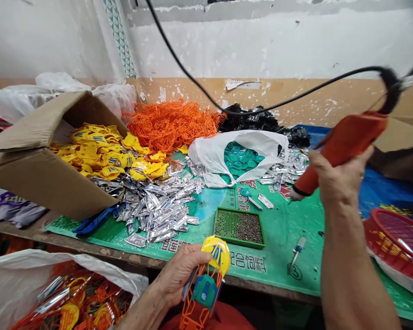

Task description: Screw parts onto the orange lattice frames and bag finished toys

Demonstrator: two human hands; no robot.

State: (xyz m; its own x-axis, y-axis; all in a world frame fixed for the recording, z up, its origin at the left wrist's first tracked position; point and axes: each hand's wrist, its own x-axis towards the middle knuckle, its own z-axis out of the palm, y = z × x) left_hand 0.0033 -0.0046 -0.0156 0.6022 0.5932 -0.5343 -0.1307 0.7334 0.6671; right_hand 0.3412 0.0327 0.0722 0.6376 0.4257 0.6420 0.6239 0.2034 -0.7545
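My left hand (179, 270) is closed around a plastic toy assembly (206, 289) at the table's front edge. The assembly has a yellow rounded end, an orange lattice frame and a teal block in its middle. Raised at the right, my right hand (342, 176) grips a red corded electric screwdriver (342, 142), its tip slanting down to the left, well apart from the assembly. Between the hands, a green tray (239, 245) of small screws lies on the table. A small screwdriver (298, 251) with a clear and blue handle rests further right.
A tilted cardboard box (55, 174) spills yellow parts (103, 151) beside silver plates (158, 211). Behind are orange frames (172, 123), black parts (251, 119) and a white bag (206, 158) of teal pieces. A red basket (382, 233) stands right; an open sack (127, 270) sits lower left. The cable (189, 75) hangs overhead.
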